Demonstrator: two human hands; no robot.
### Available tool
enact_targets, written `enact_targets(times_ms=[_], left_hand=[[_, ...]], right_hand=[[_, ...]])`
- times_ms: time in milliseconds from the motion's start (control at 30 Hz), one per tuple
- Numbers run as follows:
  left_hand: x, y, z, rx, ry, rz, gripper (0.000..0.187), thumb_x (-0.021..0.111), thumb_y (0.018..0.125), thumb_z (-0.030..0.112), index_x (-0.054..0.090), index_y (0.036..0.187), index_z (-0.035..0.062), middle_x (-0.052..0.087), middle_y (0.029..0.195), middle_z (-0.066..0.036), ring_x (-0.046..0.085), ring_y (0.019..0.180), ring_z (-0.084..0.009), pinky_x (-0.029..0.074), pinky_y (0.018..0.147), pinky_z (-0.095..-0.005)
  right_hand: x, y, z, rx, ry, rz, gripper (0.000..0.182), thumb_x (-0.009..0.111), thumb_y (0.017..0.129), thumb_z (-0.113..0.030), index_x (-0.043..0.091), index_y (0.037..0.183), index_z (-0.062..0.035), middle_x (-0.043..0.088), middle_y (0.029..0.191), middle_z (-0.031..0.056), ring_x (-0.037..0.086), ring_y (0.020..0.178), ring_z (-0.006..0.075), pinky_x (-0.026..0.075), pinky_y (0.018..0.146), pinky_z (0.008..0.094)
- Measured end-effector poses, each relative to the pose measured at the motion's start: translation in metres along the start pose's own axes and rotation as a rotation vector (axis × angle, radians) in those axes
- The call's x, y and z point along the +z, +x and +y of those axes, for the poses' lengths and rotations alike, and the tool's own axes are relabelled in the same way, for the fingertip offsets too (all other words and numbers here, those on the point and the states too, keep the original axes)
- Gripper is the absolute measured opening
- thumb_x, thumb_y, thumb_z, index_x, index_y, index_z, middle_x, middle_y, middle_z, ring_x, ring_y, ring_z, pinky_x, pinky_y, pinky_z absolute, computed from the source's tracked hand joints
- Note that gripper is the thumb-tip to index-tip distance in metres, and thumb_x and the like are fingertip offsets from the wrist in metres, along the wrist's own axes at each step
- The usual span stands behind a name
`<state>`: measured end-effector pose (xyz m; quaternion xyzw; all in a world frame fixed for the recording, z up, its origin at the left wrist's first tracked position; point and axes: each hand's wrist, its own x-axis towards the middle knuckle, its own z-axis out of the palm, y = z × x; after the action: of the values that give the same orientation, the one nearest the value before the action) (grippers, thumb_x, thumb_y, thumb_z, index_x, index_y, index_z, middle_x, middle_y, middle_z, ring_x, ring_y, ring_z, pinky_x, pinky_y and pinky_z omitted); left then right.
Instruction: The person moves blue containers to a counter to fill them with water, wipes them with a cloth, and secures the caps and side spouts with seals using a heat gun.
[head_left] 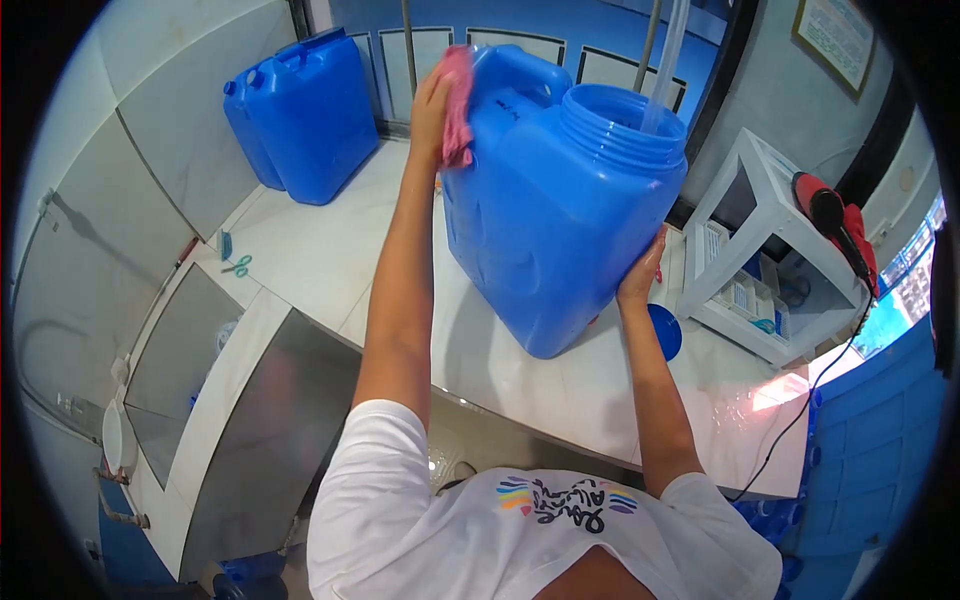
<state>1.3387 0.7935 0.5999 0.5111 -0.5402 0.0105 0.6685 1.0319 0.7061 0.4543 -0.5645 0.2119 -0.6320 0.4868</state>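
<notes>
A large blue plastic water container stands on the white tiled counter in front of me, its wide threaded mouth uncapped. A clear tube reaches down to the mouth from above; how far it goes inside is hard to see. My left hand is closed on a pink cloth, pressed against the container's left side near the handle. Low on the right side, my right hand grips the container, with some fingers hidden behind it. A round blue lid lies on the counter beside my right forearm.
Two blue containers stand at the back left. Scissors and a small brush lie on the left counter. A white shelf at right bears a red and black hair-dryer-like tool with a hanging cord. The sink basin is at left.
</notes>
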Motion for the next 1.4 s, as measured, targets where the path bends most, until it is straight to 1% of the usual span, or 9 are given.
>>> enact_targets(times_ms=[167,333,467,567,633,667,833,1200,1400], left_hand=[[0.044,-0.158,-0.035,-0.698,-0.710,0.365,0.070,0.027,0.091,0.055,0.030,0.133,-0.0007,0.035,0.135,-0.014,0.038,0.120,-0.0246,0.030,0.101,-0.0345],[0.105,-0.246,0.020,-0.260,0.212,0.383,0.048,0.036,0.091,0.026,0.030,0.133,0.0047,0.014,0.144,-0.019,0.009,0.133,-0.0405,0.012,0.106,-0.0502],[0.068,-0.166,0.019,0.045,0.453,0.353,0.051,0.036,0.091,0.025,0.025,0.136,0.0049,0.020,0.143,-0.018,0.018,0.131,-0.0377,0.014,0.107,-0.0463],[0.035,-0.120,-0.082,-0.146,0.121,0.313,0.053,0.035,0.092,0.032,0.025,0.137,0.0056,0.028,0.139,-0.017,0.029,0.127,-0.0299,0.018,0.106,-0.0358],[0.026,-0.131,-0.009,-0.903,-0.757,0.318,0.072,0.031,0.089,0.058,0.021,0.139,0.0067,0.027,0.140,-0.015,0.021,0.131,-0.0273,0.014,0.107,-0.0399],[0.037,-0.146,-0.012,-0.900,-0.766,0.309,0.072,0.031,0.089,0.058,0.021,0.139,0.0067,0.027,0.140,-0.015,0.021,0.131,-0.0273,0.014,0.107,-0.0399],[0.132,-0.296,-0.035,-0.373,0.058,0.521,0.055,0.031,0.095,0.032,0.021,0.135,-0.0046,0.018,0.142,-0.021,0.014,0.131,-0.0389,0.012,0.107,-0.0460],[0.142,-0.166,0.136,0.107,0.255,0.374,0.052,0.046,0.085,0.025,0.035,0.134,0.0083,0.019,0.141,-0.021,0.016,0.126,-0.0492,0.014,0.101,-0.0577],[0.212,-0.192,0.155,0.240,1.148,0.505,0.056,0.057,0.081,0.031,0.039,0.133,0.0216,0.009,0.145,-0.016,0.010,0.124,-0.0551,0.017,0.097,-0.0643]], right_hand=[[0.007,-0.007,-0.009,-0.005,-0.122,0.030,0.060,0.020,0.096,-0.045,0.025,0.135,0.0001,0.033,0.133,0.0110,0.032,0.123,0.0220,0.021,0.105,0.0307],[0.010,-0.004,-0.019,0.130,0.136,0.009,0.058,0.023,0.095,-0.047,0.033,0.130,-0.0020,0.038,0.130,0.0098,0.037,0.119,0.0202,0.026,0.102,0.0306],[0.014,-0.005,-0.022,0.084,0.155,0.035,0.057,0.024,0.094,-0.047,0.036,0.127,-0.0028,0.040,0.128,0.0088,0.038,0.117,0.0194,0.028,0.100,0.0301],[0.008,-0.004,-0.007,0.040,0.102,0.065,0.056,0.024,0.095,-0.047,0.035,0.128,-0.0032,0.039,0.128,0.0087,0.038,0.117,0.0197,0.028,0.100,0.0305],[0.006,-0.005,-0.004,0.027,0.047,0.085,0.056,0.023,0.095,-0.046,0.034,0.129,-0.0031,0.039,0.129,0.0090,0.037,0.118,0.0200,0.028,0.100,0.0309],[0.007,-0.002,-0.004,0.020,0.003,0.095,0.056,0.023,0.095,-0.046,0.033,0.130,-0.0030,0.038,0.130,0.0093,0.037,0.119,0.0204,0.028,0.100,0.0312],[0.006,-0.005,-0.008,-0.003,-0.089,0.046,0.057,0.021,0.096,-0.043,0.028,0.133,-0.0008,0.033,0.135,0.0119,0.032,0.124,0.0226,0.024,0.104,0.0321],[0.010,-0.014,-0.077,0.190,-0.071,-0.042,0.053,0.021,0.096,-0.032,0.039,0.125,0.0083,0.047,0.124,0.0224,0.045,0.116,0.0295,0.031,0.099,0.0333],[-0.016,0.012,0.001,0.198,0.496,-0.290,0.051,0.024,0.096,-0.034,0.041,0.128,0.0018,0.041,0.131,0.0162,0.038,0.122,0.0228,0.026,0.103,0.0300]])
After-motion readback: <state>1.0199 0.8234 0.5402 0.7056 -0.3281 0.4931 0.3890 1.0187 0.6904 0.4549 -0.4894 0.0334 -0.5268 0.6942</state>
